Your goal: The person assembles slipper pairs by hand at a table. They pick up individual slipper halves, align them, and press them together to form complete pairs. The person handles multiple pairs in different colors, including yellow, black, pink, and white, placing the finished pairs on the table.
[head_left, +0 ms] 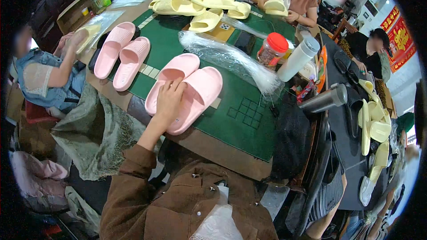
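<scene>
My left hand (171,98) reaches over the table's near edge from a brown sleeve. Its fingers are bent over the adjoining inner sides of two pink slide slippers, gripping them together. The right slipper (202,93) partly overlaps the left slipper (181,65), toes pointing away from me. Another pair of pink slides, a left one (116,46) and a right one (134,58), stands to the left, on top of something dark. Beyond my hand, a bundle of clear plastic bags (222,55) lies across the green mat (213,129). My right hand is out of view.
Yellow slides (204,0) are heaped at the far side. A red-lidded jar (272,49), white bottle (299,58) and steel tumbler (324,98) stand at the right. Co-workers sit left and across, handling yellow slides. A grey-green sack (95,129) hangs at the near left.
</scene>
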### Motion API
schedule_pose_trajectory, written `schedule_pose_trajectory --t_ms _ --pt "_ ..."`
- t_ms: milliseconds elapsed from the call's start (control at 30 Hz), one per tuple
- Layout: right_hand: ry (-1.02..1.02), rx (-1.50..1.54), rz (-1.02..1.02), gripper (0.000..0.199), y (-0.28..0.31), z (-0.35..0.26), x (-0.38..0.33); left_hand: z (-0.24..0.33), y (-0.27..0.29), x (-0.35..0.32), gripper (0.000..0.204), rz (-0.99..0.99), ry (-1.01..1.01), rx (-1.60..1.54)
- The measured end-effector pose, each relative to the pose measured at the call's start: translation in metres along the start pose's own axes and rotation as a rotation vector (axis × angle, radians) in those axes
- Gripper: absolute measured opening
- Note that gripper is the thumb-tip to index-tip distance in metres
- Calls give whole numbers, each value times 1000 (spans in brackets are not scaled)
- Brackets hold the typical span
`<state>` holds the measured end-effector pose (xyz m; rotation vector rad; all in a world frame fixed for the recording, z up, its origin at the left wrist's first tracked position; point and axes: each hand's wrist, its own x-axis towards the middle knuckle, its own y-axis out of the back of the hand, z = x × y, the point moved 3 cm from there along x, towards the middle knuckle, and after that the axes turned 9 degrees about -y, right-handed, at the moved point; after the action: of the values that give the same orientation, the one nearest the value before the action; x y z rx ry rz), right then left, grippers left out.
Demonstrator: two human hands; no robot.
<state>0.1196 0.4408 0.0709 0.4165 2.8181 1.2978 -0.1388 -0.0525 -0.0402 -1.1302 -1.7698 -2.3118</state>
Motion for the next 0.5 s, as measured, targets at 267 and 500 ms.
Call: schedule_pose_trajectory --t_ms 267,500 --pt "-332 709 -168 54 -142 -106 72 -12 -4 -8 32 17 23 34" --pt "-386 975 -156 49 -261 -147 110 -6 2 -5 38 70 17 -33"
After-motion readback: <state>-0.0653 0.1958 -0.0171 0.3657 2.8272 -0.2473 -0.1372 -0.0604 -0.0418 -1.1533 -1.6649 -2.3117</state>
